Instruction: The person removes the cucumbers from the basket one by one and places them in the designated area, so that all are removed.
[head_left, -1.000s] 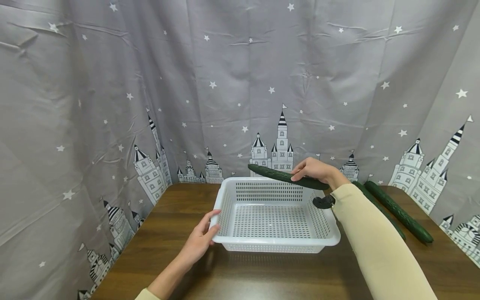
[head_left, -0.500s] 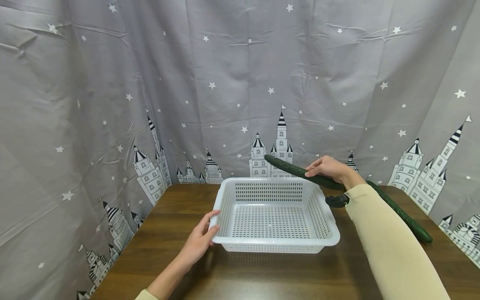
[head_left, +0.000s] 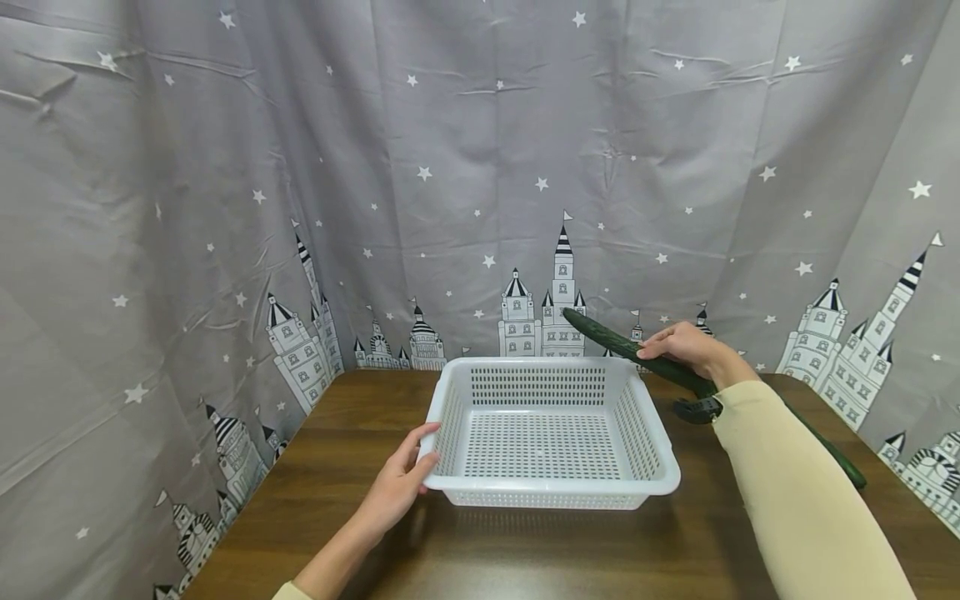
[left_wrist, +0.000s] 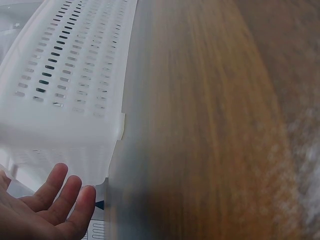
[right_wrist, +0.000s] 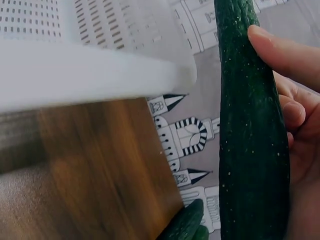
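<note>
My right hand [head_left: 686,348] pinches a long dark green cucumber [head_left: 607,337] near its middle. It is held up past the back right corner of a white plastic basket [head_left: 555,483], slanting down to the right. In the right wrist view the cucumber [right_wrist: 252,130] runs upright, thumb on one side and curled fingers behind. My left hand [head_left: 397,475] holds the basket's left rim near the front corner, its thumb over the edge. Below the slotted wall in the left wrist view, several fingers [left_wrist: 62,200] show at the basket's outside.
The basket stands on a brown wooden table [head_left: 360,417], with only its slotted floor showing inside. Another cucumber [head_left: 836,450] lies at the table's right, partly behind my sleeve; two cucumber ends [right_wrist: 187,222] show in the right wrist view. A grey castle-print curtain [head_left: 450,167] hangs behind.
My right hand has carried the cucumber rightward from over the basket's back rim to past its right corner. My sleeve now covers more of the cucumbers on the table. The left hand stays put.
</note>
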